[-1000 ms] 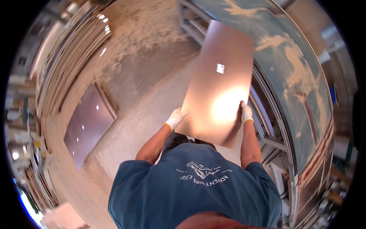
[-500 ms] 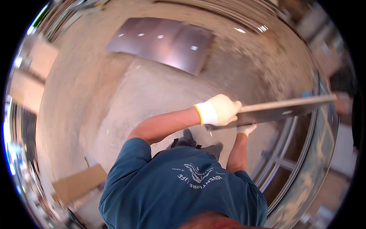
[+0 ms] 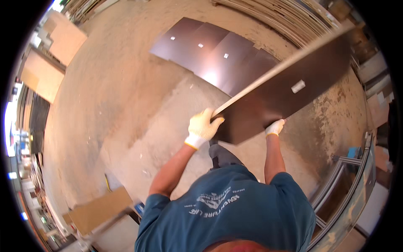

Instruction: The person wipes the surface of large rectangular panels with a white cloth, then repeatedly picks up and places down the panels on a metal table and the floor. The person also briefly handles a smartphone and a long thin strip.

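A dark brown board (image 3: 273, 103) with a pale edge and a small white label is held up in front of me, tilted, its far end reaching to the upper right. My left hand (image 3: 203, 126), in a cream knitted glove, grips its near left corner with the thumb over the face. At the lower edge my right hand (image 3: 275, 127), gloved alike, holds the board from below; part of its fingers is hidden. Beyond the held board, several similar dark boards (image 3: 197, 48) lie overlapping in a row on the floor, each visible label white. The held board covers the row's right end.
Long stacked boards (image 3: 268, 21) lie along the far right. Metal frames (image 3: 340, 189) stand beside a worn panel at the right. A brown cardboard sheet (image 3: 98, 210) is at the lower left. Light panels (image 3: 44, 75) lean at the left. The concrete floor (image 3: 121, 101) is dusty.
The board has turned from edge-on to show its labelled dark face, and its far end has swung up and away. Both hands keep hold of it. My view has turned to the left boards' row.
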`<state>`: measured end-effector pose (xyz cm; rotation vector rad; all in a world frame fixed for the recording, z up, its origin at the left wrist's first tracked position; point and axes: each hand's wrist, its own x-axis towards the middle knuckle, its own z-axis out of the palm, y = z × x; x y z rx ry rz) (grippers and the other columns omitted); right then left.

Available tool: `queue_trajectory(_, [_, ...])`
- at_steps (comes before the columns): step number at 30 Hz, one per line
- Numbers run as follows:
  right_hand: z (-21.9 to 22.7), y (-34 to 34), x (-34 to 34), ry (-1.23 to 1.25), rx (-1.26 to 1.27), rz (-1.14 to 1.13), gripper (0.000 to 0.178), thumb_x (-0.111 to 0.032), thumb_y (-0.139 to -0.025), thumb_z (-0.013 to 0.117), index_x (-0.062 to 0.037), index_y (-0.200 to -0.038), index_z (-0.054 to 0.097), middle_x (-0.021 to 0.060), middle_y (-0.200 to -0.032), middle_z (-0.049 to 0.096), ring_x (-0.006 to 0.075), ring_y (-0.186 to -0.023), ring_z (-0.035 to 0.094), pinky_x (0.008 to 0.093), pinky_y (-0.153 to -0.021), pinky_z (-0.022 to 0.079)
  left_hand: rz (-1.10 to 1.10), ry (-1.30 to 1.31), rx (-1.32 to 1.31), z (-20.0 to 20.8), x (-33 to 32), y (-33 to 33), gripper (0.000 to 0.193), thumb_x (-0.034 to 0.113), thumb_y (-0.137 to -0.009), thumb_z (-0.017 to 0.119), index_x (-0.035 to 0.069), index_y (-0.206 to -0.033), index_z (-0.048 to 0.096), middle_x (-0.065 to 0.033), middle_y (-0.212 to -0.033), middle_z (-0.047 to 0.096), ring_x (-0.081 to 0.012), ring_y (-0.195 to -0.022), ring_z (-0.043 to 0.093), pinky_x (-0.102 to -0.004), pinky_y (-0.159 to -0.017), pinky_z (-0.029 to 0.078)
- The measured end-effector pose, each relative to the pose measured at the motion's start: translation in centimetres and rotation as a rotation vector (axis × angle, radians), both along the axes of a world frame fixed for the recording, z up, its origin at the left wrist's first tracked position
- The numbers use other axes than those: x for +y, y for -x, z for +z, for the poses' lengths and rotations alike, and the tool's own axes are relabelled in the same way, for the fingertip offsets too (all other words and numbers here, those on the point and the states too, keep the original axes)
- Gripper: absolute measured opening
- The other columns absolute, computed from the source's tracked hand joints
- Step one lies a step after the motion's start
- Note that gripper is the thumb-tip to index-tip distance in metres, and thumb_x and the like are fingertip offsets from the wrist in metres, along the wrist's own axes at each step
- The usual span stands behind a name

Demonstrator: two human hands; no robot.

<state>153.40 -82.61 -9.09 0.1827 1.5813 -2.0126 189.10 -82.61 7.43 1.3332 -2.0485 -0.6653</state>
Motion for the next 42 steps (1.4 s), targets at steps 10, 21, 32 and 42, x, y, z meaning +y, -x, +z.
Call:
queue_trajectory(10, [-3.0,-10.6,-18.1,-0.459,0.109,0.394,0.053,-0.047,-0.093,0.054,0.0043,-0.102,0.065,0.0095,-0.095,0.066,0.0205,-0.089,0.060,0.0364,-0.081,0.047,0.384,-0.636,-0.104,-9.3,-24.3,-13.1,0.047,0.044,-0.083,0.065,-0.003,-0.083,0.067,-0.0280,-0.080,0.064,-0.0413,-0.077,0.065,-0.0471,-0.071,0.049])
queue_trajectory(21, [-15.2,-15.8,-32.6,-0.906,0.113,0.376,0.049,-0.038,-0.085,0.058,0.0054,-0.103,0.070,0.0248,-0.105,0.070,0.0375,-0.104,0.066,0.0415,-0.093,0.048,0.336,-0.860,-0.160,-23.6,-43.4,-16.6,0.044,0.037,-0.081,0.070,-0.007,-0.086,0.068,-0.0178,-0.077,0.069,-0.0254,-0.073,0.066,-0.0394,-0.072,0.051])
queue_trajectory(32, [-37.1,-1.7,-50.2,-1.062,0.143,0.342,0.048,-0.041,-0.084,0.056,0.0003,-0.106,0.070,0.0255,-0.110,0.069,0.0375,-0.107,0.065,0.0440,-0.092,0.048,0.201,-0.910,-0.290,-48.5,-64.5,-1.0,0.050,0.042,-0.084,0.064,-0.007,-0.095,0.068,-0.0214,-0.082,0.069,-0.0305,-0.075,0.065,-0.0408,-0.075,0.050])
queue_trajectory(42, [-42.3,-6.6,-45.4,-1.416,0.125,1.059,0.051,-0.045,-0.091,0.050,-0.0061,-0.122,0.063,0.0239,-0.124,0.062,0.0391,-0.117,0.058,0.0452,-0.099,0.046,-0.074,-0.902,-0.497,-57.9,-65.9,-0.3,0.063,0.055,-0.096,0.049,0.010,-0.140,0.050,-0.0184,-0.142,0.053,-0.0353,-0.131,0.049,-0.0392,-0.109,0.038])
